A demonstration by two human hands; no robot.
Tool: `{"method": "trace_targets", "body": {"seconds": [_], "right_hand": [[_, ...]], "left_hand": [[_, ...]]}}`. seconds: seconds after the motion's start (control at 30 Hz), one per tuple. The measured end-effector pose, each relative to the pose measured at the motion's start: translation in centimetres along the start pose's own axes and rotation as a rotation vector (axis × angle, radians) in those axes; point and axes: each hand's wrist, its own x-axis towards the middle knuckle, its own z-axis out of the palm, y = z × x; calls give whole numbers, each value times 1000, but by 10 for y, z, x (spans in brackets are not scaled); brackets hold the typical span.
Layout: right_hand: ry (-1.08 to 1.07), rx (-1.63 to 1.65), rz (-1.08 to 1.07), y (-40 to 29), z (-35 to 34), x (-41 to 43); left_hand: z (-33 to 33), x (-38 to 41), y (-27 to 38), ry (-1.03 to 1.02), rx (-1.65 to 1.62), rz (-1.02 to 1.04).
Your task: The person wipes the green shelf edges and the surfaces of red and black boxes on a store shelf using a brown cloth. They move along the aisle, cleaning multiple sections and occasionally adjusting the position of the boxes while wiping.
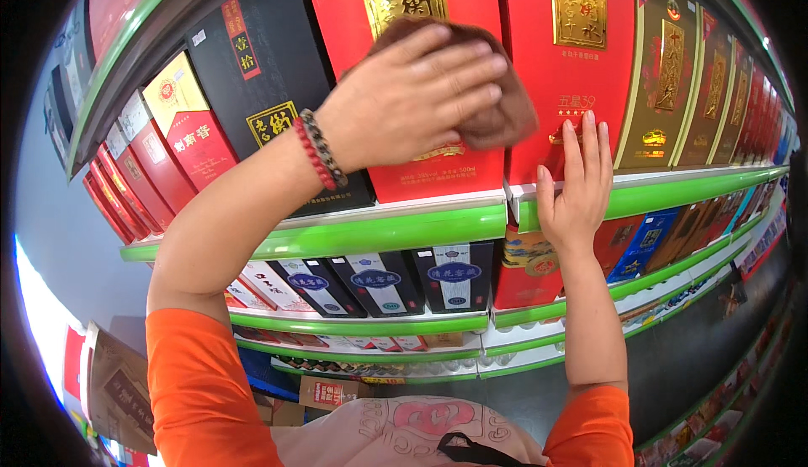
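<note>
My left hand [410, 91], with a red and dark beaded bracelet at the wrist, holds a brown cloth [505, 110] flat against the front of a large red liquor box [435, 180] on the upper shelf. The cloth and the fingers are slightly blurred. To the right, my right hand [574, 183] rests with its fingers pointing up on the lower front of a second red box [536, 79], which has a gold plaque. The thumb stands apart from the fingers, and the palm lies near the green shelf edge. Nothing shows in this hand.
A tall black box [252, 19] and smaller red boxes [192, 145] stand left; olive-gold boxes [659, 76] stand right. A green shelf rail [391, 230] runs below. Dark blue and white boxes [454, 277] fill the shelf beneath. Cardboard cartons [328, 392] are low down, left of centre.
</note>
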Motion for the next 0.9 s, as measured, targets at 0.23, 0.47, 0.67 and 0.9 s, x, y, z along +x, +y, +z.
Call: {"method": "trace_targets", "body": {"seconds": [0.23,0.47,0.67,0.9], "right_hand": [[3,-2,14,1,1,-1],[24,-18,8,-1,5,-2],[0,-9,-9,2,2,-1],[-2,-25,-3,1,0,-1]], "left_hand": [[13,-38,14,-193,-88,342],[-12,-37,-16,-107,18,151],[24,-3,30,-57,-71,176],[18,-35,29,-195,-178,214]]}}
